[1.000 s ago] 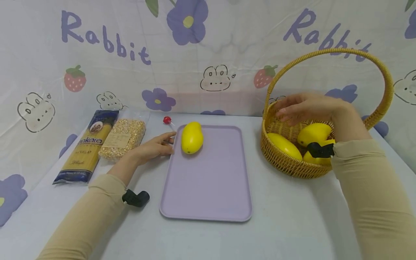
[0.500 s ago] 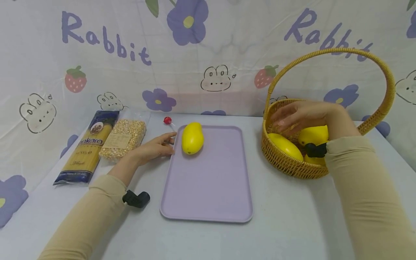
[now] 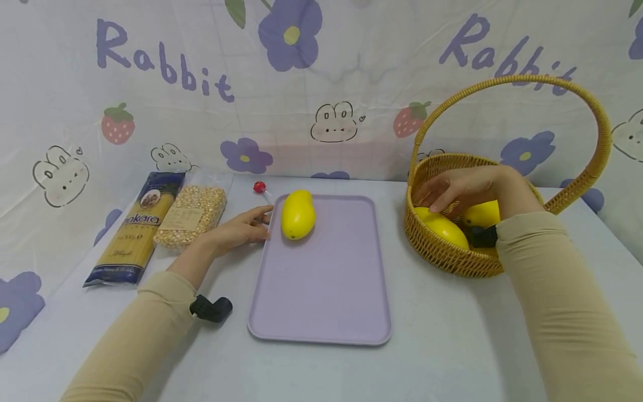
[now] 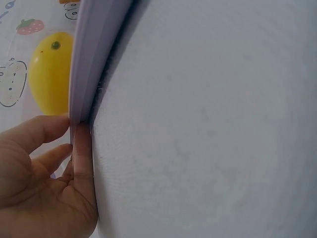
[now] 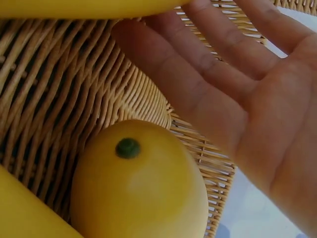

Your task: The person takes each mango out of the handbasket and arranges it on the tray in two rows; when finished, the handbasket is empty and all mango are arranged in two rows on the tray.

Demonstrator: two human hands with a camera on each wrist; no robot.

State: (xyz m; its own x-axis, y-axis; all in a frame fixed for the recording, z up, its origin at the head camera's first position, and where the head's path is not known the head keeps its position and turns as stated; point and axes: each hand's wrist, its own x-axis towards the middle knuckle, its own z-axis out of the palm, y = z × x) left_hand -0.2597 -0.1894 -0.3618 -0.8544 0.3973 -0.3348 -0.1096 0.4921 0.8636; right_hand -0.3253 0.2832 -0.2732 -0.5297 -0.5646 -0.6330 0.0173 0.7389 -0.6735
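A yellow mango (image 3: 444, 230) lies in the wicker basket (image 3: 449, 268), at its left side, with fingertips of the right hand (image 3: 472, 183) touching it; that grip is loosely spread, not closed round the fruit. More mangoes (image 3: 483, 213) lie beside it. The left hand (image 3: 233, 230), fingers relaxed, rests against the lilac tray (image 3: 321, 285), where a single mango (image 3: 298, 215) sits. Nearby, a red lollipop (image 3: 259, 187) lies on the bench (image 3: 437, 335).
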